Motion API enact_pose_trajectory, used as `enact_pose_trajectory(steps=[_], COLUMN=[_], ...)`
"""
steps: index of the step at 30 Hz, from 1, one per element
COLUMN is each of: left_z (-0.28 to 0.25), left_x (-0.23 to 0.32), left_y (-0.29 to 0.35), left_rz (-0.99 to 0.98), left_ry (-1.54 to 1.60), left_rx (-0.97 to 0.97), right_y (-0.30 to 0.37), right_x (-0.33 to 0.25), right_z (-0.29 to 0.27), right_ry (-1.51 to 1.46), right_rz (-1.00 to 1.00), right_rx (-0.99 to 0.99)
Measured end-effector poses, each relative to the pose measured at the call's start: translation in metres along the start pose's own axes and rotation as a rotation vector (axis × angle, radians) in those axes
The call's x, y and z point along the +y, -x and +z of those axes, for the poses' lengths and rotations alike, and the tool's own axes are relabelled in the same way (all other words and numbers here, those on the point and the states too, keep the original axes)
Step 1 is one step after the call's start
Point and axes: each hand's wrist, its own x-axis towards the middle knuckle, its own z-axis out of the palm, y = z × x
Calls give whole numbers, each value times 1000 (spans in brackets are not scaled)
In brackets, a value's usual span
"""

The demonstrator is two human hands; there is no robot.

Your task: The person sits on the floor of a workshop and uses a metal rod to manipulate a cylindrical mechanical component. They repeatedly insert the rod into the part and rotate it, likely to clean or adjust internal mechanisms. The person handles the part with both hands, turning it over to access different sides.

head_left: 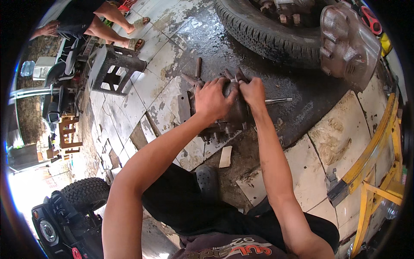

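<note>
A greasy dark metal gearbox [222,126] rests on the floor in front of me, with a bare shaft [279,101] sticking out to its right. My left hand [213,100] bears on top of it, fingers curled over the casing and thumb stretched toward the right. Close beside it, my right hand [253,91] is closed around a short dark metal piece [240,74] at the casing's far side. Whether that piece is a tool or part of the gearbox, I cannot tell. Rod-like metal pieces [198,68] stick up beyond my left hand.
A large tyre [267,43] lies at the far right, with a brown metal cover [349,47] against it. A yellow metal frame [375,142] stands at right. A dark stool [114,67] and another person's legs [114,19] are far left; a toy-like vehicle [64,211] is near left.
</note>
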Motion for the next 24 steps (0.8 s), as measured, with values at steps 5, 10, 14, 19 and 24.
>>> enact_pose_trajectory(steps=[5,10,14,19,24], left_z=[-5,-2,-3,0,1], left_x=[-10,-2,-9,1,-7], left_y=[8,2,9,2,7], left_rz=[-3,-3,-18,-8,-41], left_ry=[-4,-4,-20,1,-16], left_rx=[35,21,54,27,43], right_y=[56,15,49,4,47], right_x=[5,-2,8,3,-1], right_z=[-2,-2,0,-2,-8], right_ry=[-189,-79,-168,-26,-146], right_rz=[-58,-12,-79,-20,-59], right_rx=[14,-13,-5,-22,-22])
